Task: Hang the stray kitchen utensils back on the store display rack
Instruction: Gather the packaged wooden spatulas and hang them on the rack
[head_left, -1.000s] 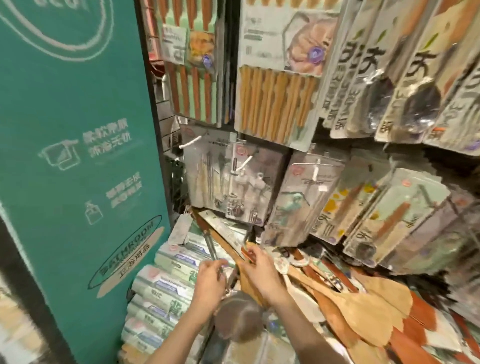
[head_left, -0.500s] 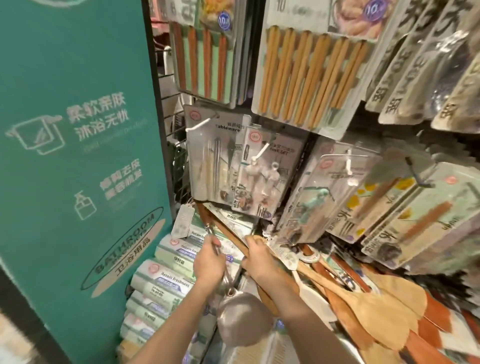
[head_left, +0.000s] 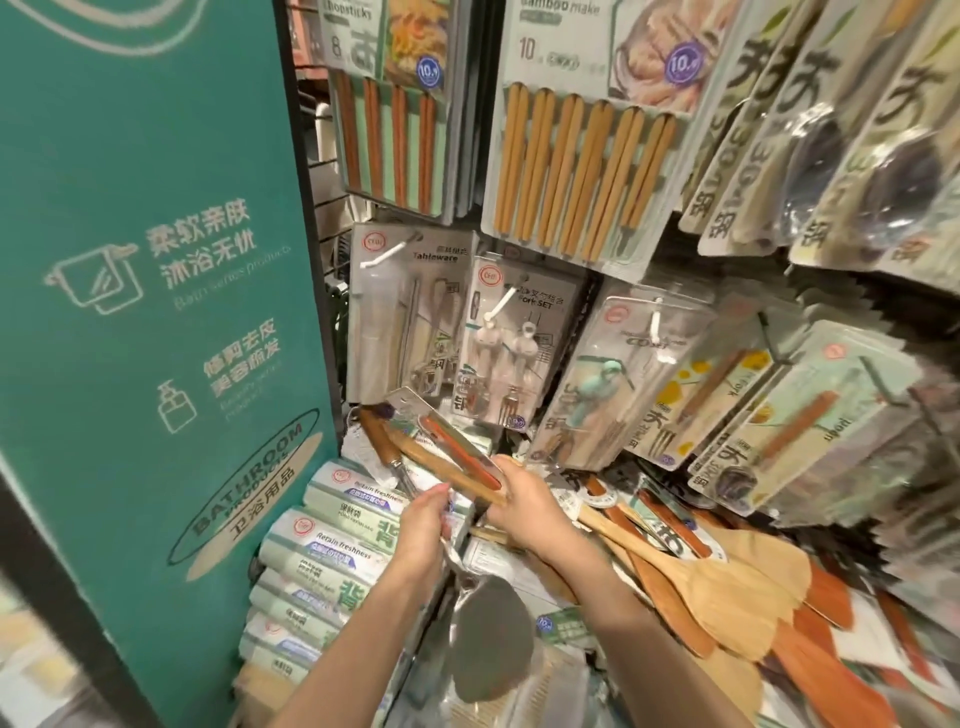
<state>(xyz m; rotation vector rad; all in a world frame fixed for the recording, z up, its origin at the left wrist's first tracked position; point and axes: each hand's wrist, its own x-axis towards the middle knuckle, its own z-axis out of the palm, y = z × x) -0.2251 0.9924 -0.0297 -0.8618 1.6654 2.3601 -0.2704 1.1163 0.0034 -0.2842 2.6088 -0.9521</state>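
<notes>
Since half a second ago the right hand (head_left: 524, 512) has lifted a carded utensil pack (head_left: 447, 441) up out of the pile, and it now pokes up-left past its fingers, which are curled round the lower end. The left hand (head_left: 423, 530), just beside it, grips the metal handle of a steel spatula (head_left: 488, 639), blade hanging below the wrists. Loose wooden spatulas (head_left: 727, 597) lie right of the right hand.

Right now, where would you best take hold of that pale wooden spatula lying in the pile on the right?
By its narrow handle, coming from above: it slants up-left, exposed on top of the pile beside the right hand, while the broad blade overlaps other spatulas.
</notes>
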